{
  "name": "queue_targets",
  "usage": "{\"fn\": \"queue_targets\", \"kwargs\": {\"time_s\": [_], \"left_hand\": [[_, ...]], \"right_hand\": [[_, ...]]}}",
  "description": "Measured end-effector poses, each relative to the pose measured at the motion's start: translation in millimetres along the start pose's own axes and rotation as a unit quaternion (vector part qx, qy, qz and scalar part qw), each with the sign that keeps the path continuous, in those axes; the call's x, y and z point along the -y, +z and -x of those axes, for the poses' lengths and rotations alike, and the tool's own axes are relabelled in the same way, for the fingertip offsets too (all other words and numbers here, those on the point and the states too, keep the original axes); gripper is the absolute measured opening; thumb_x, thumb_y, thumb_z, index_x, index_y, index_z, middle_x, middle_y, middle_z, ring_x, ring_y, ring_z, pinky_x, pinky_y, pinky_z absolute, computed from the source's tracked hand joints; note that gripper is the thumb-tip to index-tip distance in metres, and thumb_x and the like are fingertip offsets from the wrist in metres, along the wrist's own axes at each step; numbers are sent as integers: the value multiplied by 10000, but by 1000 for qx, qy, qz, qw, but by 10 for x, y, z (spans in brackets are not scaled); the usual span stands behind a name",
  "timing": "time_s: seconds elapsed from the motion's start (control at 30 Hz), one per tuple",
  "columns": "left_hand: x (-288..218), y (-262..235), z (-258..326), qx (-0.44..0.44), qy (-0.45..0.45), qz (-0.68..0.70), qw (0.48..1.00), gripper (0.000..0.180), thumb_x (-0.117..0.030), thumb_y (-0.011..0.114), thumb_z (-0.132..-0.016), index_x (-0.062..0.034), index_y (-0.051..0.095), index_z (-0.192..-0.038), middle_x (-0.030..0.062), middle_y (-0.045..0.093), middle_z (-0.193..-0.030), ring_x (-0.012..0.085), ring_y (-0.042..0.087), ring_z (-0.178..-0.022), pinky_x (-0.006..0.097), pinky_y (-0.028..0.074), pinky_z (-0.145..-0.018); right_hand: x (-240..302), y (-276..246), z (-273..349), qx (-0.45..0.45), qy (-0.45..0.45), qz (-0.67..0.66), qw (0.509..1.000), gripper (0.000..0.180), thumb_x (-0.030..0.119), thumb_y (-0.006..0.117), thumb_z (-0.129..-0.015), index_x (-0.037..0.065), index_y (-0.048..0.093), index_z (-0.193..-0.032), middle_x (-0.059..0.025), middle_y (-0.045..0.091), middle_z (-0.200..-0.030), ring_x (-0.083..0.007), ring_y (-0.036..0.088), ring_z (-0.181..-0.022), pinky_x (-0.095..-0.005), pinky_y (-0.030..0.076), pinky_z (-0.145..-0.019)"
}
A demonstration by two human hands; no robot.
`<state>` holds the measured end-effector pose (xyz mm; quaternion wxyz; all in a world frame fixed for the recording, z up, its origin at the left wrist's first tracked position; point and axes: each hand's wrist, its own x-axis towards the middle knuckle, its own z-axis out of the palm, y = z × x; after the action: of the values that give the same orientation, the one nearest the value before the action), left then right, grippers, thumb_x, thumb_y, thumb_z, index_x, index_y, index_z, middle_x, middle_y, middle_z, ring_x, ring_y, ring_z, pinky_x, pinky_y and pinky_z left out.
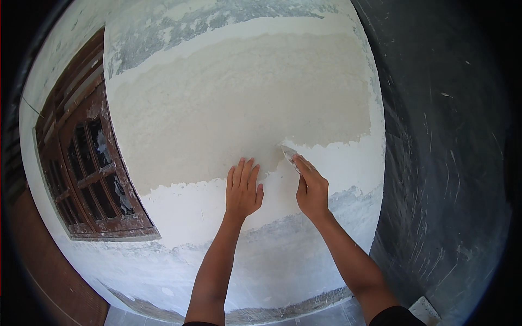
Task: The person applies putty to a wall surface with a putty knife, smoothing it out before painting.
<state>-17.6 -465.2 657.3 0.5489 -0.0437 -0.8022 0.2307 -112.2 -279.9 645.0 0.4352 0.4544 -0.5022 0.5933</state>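
Two hands at the wall (pixel 244 98): the left hand (pixel 243 187) lies flat with fingers spread, while the right hand (pixel 311 187) is clamped on a putty knife (pixel 288 155) pressed to the coat's lower edge. Most of the middle band looks skimmed beige — white and grey patches above and below appear still uncoated.

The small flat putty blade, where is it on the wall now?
In the head view, the small flat putty blade is right of centre, in the right hand, pressed on the plastered wall where beige meets white.

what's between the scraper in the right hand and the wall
Nothing visible. The right hand holds the scraper with its blade lying against the wall, at the edge of the white patch. The left hand lies flat on the wall beside it, apart from the blade.
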Motion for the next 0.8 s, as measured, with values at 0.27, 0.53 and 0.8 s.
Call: {"fn": "queue_targets", "kwargs": {"time_s": [0.27,0.53,0.8], "left_hand": [[223,281,140,-35,108,-75,991,497,-318,490,-893,-70,513,-1323,105,453,-1424,277,396,-1357,512,205,-1107],[248,348,218,-105,131,-76,983,462,-382,483,-878,-115,590,-1240,43,539,-1264,213,481,-1240,450,256,-1018],[272,358,197,-113,135,-39,984,442,-358,521,-849,-108,581,-1209,56,536,-1231,227,467,-1204,443,277,-990]], "right_hand": [[-172,386,58,-27,-109,152,982,541,-120,611,-736,12,583,-1260,-203,584,-1280,-377,540,-1226,-486,443,-1041],[-353,821,355,10,-109,298,948,430,17,604,-805,-18,602,-1234,-215,539,-1336,-401,533,-1220,-475,473,-1002],[57,247,429,-54,47,197,978,607,-136,592,-751,35,557,-1333,-180,612,-1019,-324,625,-905,-427,500,-820]]}}
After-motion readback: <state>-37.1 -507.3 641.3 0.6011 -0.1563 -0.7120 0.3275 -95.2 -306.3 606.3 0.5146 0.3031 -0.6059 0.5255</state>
